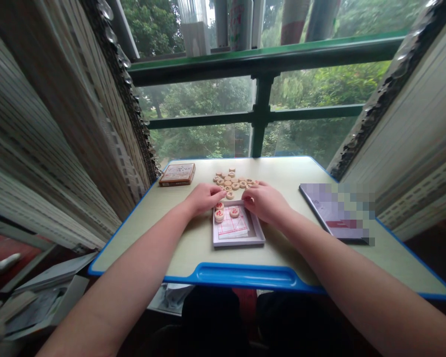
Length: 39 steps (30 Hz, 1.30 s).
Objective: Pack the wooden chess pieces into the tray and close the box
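Note:
A shallow white box point(239, 243) stands on the table with a folded paper board, printed with a red grid point(230, 227), inside it. On the paper lie a few round wooden Chinese chess pieces with red characters, one chess piece point(234, 212) near the middle and others at the left wall. My left hand point(204, 197) is at the box's far left corner, fingers closed together beside the loose pieces; what they hold is hidden. Over the far right corner, my right hand point(265, 199) has its fingers curled inward, its grip hidden too. Beyond the box lies a loose cluster of chess pieces point(235, 186).
A flat brown patterned box point(177, 174) lies at the table's far left. A dark-edged tablet-like object point(323, 210), partly blurred out, lies at the right. The table has a raised blue rim point(245, 276) in front. Curtains point(59, 99) hang at both sides.

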### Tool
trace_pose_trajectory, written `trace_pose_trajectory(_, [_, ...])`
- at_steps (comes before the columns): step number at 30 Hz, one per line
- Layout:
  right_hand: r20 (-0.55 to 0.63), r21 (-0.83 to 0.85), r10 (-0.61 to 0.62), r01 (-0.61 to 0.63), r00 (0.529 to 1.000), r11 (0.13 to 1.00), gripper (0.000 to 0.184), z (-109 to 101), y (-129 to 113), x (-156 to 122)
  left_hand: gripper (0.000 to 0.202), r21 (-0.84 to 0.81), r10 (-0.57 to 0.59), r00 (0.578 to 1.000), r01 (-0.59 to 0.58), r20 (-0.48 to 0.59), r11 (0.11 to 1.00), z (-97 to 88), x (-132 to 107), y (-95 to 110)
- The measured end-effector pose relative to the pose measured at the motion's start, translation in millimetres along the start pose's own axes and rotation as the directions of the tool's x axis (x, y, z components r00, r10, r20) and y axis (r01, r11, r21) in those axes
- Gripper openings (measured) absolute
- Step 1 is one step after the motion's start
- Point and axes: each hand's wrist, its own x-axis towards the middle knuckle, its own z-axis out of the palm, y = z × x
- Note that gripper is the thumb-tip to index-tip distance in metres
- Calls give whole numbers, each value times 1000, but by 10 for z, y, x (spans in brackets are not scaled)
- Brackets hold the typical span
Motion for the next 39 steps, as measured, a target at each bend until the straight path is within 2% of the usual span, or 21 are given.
trace_pose_trajectory(4, [-8,16,17,-17,1000,1000,16,-14,-18,-7,37,-28,3,1000,-3,5,1000,4,7,-16])
trace_pose_trajectory(8, [-29,68,-107,108,994,992,17,-64,-121,-40,34,-67,18,999,-16,27,998,2,6,-24])
trace_pose_trajectory(13, [49,62,-192,189,980,980,24,-113,-245,-74,35,-116,32,997,-23,74,993,-3,11,-42])
trace_pose_trajectory(18, [89,102,-192,183,977,978,23,-140,-244,-93,35,-110,6,998,1,65,994,-7,26,-59])
trace_pose_trajectory(24, [105,111,-205,193,973,975,21,-136,-230,-100,34,-103,2,994,10,113,995,-41,9,2])
trace_pose_trajectory(31, [156,170,-230,203,961,964,29,-240,-280,-146,38,-28,1,992,2,125,1000,-40,-1,-9])
trace_pose_trajectory(39, [176,175,-284,254,942,951,15,-263,-297,-163,39,-31,22,992,-18,123,999,-45,6,-5])
